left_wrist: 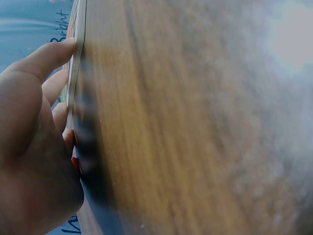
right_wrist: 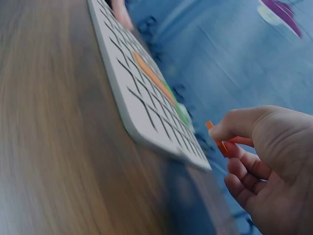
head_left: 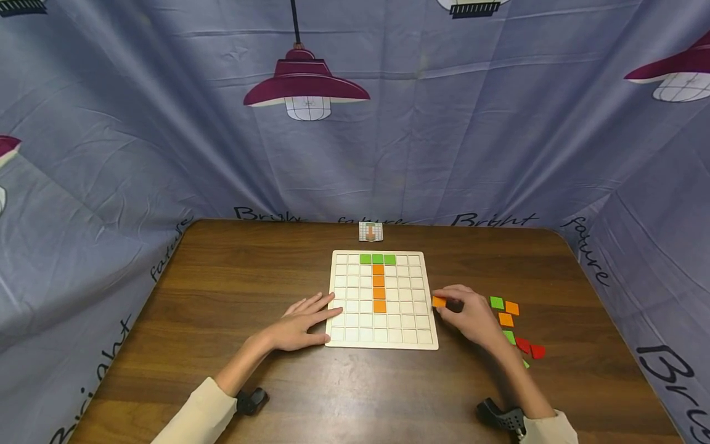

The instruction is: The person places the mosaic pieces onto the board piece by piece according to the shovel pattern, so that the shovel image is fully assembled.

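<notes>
A pale square grid board point(head_left: 349, 336) lies in the middle of the table. Three green tiles point(head_left: 378, 259) fill part of its top row, and a column of orange tiles point(head_left: 379, 282) runs down below the middle one. My left hand point(head_left: 299, 324) rests at the board's left edge, fingers spread and fairly straight, fingertips touching the rim. At the right edge my right hand point(head_left: 468, 314) pinches an orange tile point(head_left: 439, 301) between thumb and fingers. The right wrist view shows that same orange tile point(right_wrist: 217, 139) held up beside the board.
Loose green point(head_left: 496, 302), orange point(head_left: 512, 308) and red tiles point(head_left: 537, 351) lie right of my right hand, some partly hidden by the forearm. A small pattern card point(head_left: 370, 232) lies at the table's back edge. Behind hangs a blue curtain point(head_left: 416, 154) printed with lamps.
</notes>
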The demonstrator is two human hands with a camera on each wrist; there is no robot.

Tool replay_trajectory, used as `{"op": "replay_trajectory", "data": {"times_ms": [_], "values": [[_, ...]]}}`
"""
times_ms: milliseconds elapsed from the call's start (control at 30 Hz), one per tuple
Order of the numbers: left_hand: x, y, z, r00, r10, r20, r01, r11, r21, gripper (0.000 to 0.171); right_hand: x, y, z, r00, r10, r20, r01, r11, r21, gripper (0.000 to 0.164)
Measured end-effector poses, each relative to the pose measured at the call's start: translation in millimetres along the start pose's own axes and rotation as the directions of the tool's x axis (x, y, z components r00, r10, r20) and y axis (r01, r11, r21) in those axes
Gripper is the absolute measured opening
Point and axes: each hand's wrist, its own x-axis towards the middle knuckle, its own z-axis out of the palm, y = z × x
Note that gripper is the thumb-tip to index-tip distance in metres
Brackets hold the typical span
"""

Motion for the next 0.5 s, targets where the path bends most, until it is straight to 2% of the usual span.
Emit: {"op": "replay_trajectory", "data": {"times_ms": [133,267,500], "values": [[0.0,0.2,-0.2,1.000,0.004,-0.009,-0.004,1.000,0.006,0.060,12,-13,23,0.999,-0.041,0.036,0.039,0.998,0.057,0.031],[-0.1,0.7,-0.4,1.000,0.007,-0.016,-0.007,1.000,0.004,0.060,20,-18,42,0.995,-0.092,0.032,0.089,0.991,0.100,0.030],[-0.1,2.1,-1.4,1.000,0.005,-0.016,-0.005,1.000,0.002,0.060,28,-25,60,0.987,-0.152,0.050,0.147,0.985,0.093,0.030]]}}
